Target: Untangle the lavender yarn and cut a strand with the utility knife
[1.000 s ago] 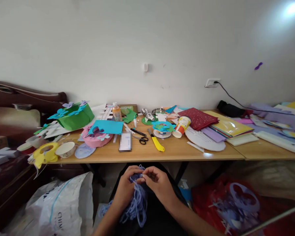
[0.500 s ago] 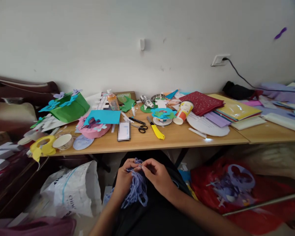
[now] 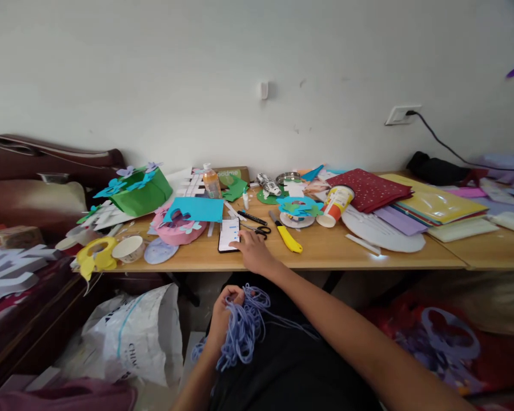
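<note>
My left hand [image 3: 228,305], low over my lap, is closed around a tangled bundle of lavender yarn [image 3: 240,334]. Loose strands trail from the bundle to the right across my black clothing. My right hand [image 3: 253,249] reaches over the table's front edge, fingers apart and holding nothing. Its fingertips are at the right side of a phone [image 3: 228,235] with a lit white screen; whether they touch the glass I cannot tell. Black-handled scissors [image 3: 263,230] lie just behind that hand, partly hidden by it. To its right is a yellow-handled knife [image 3: 289,240].
Behind the phone lie a black pen [image 3: 252,217] and a blue sheet [image 3: 201,209] on a pink ring-shaped piece [image 3: 184,234]. A green basket [image 3: 143,194] and a paper bowl [image 3: 128,249] stand left. Rightward are a tipped paper cup [image 3: 336,205] and yellow folders [image 3: 437,197]. A white bag [image 3: 143,337] sits below.
My right hand has let go of the yarn and moved up to the phone. My left hand keeps the yarn over my lap. The view has shifted, so the table sits further right and lower.
</note>
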Demonstrator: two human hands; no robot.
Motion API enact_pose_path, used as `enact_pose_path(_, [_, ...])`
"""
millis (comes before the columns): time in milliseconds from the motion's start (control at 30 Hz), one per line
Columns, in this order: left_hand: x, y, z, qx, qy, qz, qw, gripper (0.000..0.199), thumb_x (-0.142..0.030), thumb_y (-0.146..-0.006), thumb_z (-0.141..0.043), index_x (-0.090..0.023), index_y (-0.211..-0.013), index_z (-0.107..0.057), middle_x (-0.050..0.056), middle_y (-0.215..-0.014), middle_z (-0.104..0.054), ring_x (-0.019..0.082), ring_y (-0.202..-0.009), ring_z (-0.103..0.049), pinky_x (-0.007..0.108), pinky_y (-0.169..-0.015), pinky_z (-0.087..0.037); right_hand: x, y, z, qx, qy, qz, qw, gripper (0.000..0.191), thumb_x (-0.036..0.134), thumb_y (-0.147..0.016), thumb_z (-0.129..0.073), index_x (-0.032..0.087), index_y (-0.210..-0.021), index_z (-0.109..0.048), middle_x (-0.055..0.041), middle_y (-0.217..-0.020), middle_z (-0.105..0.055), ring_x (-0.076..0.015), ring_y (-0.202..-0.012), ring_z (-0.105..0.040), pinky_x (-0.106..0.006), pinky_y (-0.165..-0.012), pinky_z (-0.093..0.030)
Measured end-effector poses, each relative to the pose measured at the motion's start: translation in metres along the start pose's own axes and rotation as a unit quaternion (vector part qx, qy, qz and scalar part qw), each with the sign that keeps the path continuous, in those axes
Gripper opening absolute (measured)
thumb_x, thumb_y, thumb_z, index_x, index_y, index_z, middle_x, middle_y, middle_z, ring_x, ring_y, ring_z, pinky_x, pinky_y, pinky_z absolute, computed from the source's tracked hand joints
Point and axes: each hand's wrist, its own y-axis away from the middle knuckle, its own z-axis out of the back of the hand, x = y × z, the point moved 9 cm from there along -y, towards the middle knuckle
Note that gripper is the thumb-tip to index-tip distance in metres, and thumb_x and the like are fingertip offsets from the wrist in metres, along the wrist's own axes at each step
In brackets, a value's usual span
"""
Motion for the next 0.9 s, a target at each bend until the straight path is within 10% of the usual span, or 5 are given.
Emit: enact_pose_path(900, [0.032,-0.006,0.002,0.018,0.004,0.078,0.997,0.056,-0.057,-0.054,-0.087,-0.012,-0.084,-0.073,-0.004,-0.056,-0.053,0.005,-0.048,-0.039,0.02,-0.05,-0.032,-0.002,-0.023,-0.011,-0.022,0.006,-0.032,0.999,0.048,0.026,-0.086,-0.053,0.028,-0.134,-0.057,-0.0102,-0.147,-0.039,-0.0287,-0.135,-0.032,-0.05,-0.112,-0.02])
